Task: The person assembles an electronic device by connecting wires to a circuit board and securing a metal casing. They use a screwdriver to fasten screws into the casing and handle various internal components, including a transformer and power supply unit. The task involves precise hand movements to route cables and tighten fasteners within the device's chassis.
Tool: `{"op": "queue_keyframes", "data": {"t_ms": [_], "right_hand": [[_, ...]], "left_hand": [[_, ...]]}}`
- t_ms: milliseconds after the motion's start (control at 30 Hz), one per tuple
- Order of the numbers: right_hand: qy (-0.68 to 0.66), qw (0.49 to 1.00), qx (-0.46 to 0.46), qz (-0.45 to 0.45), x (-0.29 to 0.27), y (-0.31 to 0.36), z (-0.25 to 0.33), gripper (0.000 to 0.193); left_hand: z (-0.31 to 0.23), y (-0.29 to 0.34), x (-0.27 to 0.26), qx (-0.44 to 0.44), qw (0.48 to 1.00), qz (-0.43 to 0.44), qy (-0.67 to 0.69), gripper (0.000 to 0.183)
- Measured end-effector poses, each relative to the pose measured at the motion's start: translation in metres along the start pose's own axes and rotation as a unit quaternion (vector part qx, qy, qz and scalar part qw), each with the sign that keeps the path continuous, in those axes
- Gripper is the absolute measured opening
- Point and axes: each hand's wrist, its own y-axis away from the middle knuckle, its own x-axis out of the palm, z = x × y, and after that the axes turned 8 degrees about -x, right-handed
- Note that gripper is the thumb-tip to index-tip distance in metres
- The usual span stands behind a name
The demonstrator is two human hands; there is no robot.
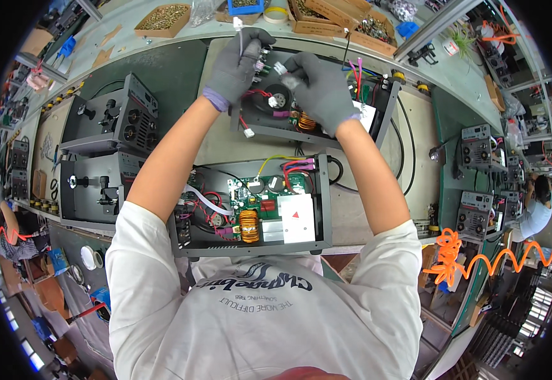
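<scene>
In grey gloves, both hands work over the far open metal case [387,107]. My left hand [233,71] is closed at its left end, gripping a thin white wire with a white plug [238,24] that sticks up past the fingers. My right hand [321,88] pinches a small white connector [280,68] just across from the left fingertips. Below them a white connector [272,101] on red wires dangles beside a round fan, and another white plug [248,133] hangs over the case's near wall. A copper coil [307,120] shows partly under my right hand.
Close to my body stands a second open case [250,251] with a green circuit board [241,195], copper coil and white plate. Finished-looking grey machines [139,120] stand at left. Screw boxes [164,20] line the back shelf. An orange coiled hose [447,256] hangs at right.
</scene>
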Motion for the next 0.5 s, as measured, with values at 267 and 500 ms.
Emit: {"op": "queue_keyframes", "data": {"t_ms": [267,500], "right_hand": [[0.299,0.944,-0.067,0.122,0.032,-0.016,-0.004,0.018],[0.298,0.945,-0.057,0.121,0.034,-0.013,-0.005,0.019]], "left_hand": [[-0.010,0.003,0.003,0.026,0.999,0.046,0.008,0.035],[-0.007,0.004,0.002,0.015,0.998,0.054,0.015,0.031]]}}
